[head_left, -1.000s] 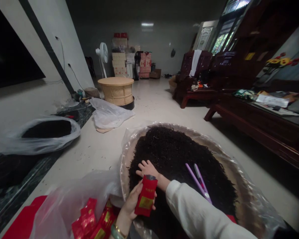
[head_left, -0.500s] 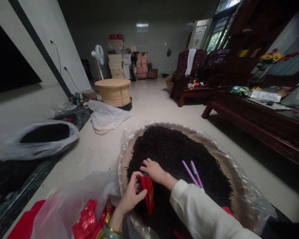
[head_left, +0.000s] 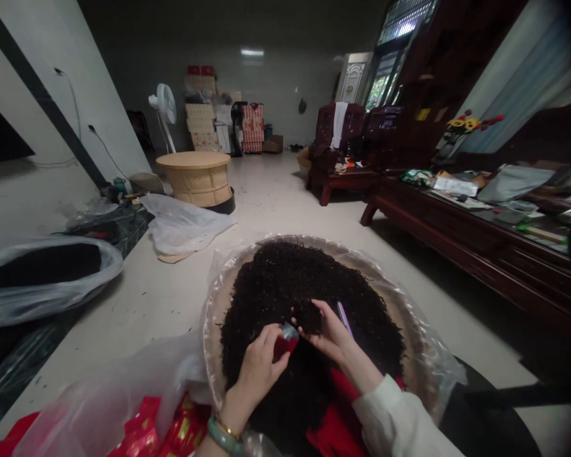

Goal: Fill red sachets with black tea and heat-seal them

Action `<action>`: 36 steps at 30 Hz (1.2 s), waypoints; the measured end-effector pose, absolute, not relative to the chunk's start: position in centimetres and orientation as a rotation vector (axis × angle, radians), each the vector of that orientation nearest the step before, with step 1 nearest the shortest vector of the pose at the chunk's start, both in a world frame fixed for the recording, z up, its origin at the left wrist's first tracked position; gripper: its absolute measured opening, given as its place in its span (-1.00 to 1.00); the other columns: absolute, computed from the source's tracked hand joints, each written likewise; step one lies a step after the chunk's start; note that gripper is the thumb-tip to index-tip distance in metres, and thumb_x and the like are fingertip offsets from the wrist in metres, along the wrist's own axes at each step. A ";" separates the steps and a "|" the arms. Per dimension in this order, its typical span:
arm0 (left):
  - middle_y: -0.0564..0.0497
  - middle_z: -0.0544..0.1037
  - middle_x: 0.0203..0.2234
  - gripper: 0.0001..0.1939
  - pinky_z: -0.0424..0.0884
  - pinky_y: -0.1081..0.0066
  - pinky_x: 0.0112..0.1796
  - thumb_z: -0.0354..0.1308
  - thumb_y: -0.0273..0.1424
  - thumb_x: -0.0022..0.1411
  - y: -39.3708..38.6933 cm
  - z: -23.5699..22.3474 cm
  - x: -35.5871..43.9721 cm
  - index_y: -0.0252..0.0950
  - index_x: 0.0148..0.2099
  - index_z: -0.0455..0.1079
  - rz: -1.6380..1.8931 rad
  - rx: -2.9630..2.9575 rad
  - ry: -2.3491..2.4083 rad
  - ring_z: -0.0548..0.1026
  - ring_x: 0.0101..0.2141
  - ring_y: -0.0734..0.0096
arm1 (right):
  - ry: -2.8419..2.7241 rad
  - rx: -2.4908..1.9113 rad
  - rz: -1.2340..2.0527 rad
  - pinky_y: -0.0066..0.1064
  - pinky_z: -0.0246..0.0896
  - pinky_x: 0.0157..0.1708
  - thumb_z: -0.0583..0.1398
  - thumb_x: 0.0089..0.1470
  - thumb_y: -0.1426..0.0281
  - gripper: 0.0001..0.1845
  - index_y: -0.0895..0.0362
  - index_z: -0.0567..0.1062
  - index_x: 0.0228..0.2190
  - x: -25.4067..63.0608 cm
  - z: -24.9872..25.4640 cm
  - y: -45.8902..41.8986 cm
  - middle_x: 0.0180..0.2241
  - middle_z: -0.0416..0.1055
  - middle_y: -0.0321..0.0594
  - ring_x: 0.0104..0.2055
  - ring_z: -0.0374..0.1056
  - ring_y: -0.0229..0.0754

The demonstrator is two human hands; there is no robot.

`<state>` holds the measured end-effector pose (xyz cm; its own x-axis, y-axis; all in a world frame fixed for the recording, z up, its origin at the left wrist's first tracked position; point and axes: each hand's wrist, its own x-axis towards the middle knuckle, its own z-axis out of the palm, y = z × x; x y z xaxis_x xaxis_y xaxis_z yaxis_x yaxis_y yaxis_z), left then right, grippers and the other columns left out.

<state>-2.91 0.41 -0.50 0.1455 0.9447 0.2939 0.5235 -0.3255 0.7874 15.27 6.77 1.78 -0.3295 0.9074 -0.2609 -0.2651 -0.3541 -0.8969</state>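
A wide round basket (head_left: 400,273), lined with clear plastic, holds a heap of dark dried tea leaves (head_left: 285,273). My left hand (head_left: 257,365) is closed around a small red packet (head_left: 285,346), whose silvery mouth faces my right hand. Palm up and fingers curled, my right hand (head_left: 335,336) cradles a handful of tea leaves (head_left: 308,316) just beside that mouth. A purple tong-like tool (head_left: 345,317) lies on the heap behind my right hand, partly hidden. Red cloth or wrapping (head_left: 335,425) shows below my right wrist.
At lower left, a clear plastic bag (head_left: 109,387) contains several red packets (head_left: 140,428). Another plastic bag (head_left: 109,263) of dark leaves is further left. A round wooden table (head_left: 195,171), a white fan (head_left: 166,105) and a dark wooden table (head_left: 423,209) stand beyond.
My right hand has drawn back from the packet, moved right and turned palm up with tea leaves in it. The packet has tilted in my left hand, and the view has shifted right.
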 end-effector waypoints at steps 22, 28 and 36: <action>-0.03 0.43 -0.18 -0.63 0.51 0.32 -0.23 0.15 -0.54 0.05 0.1 -1.9 -3.1 -0.18 -0.06 0.36 1.073 1.889 1.333 0.50 -0.28 0.31 | -1.982 -1.225 1.090 -0.13 0.10 0.13 0.17 0.00 0.44 -0.71 0.07 0.54 -0.19 15.3 4.5 3.3 0.00 0.35 -0.09 0.09 0.27 -0.02; -0.06 0.41 -0.12 -0.65 0.51 0.32 -0.24 0.10 -0.59 0.09 -0.3 -2.1 -3.1 -0.18 -0.07 0.32 0.980 2.085 1.337 0.53 -0.28 0.33 | -2.200 -1.267 0.706 -0.26 0.31 -0.11 0.15 -0.01 0.63 -0.66 0.11 0.51 -0.19 14.0 4.6 3.2 -0.17 0.29 -0.12 -0.14 0.34 -0.11; -0.23 0.22 0.19 -0.48 0.48 0.18 -0.08 0.11 -0.65 0.07 -0.4 -3.2 -3.7 -0.17 0.05 0.16 1.040 2.200 1.365 0.41 0.08 0.09 | -2.196 -1.091 0.769 -0.28 0.33 -0.10 0.17 0.00 0.64 -0.60 0.09 0.43 -0.11 13.6 5.0 2.6 -0.16 0.36 -0.15 -0.13 0.36 -0.14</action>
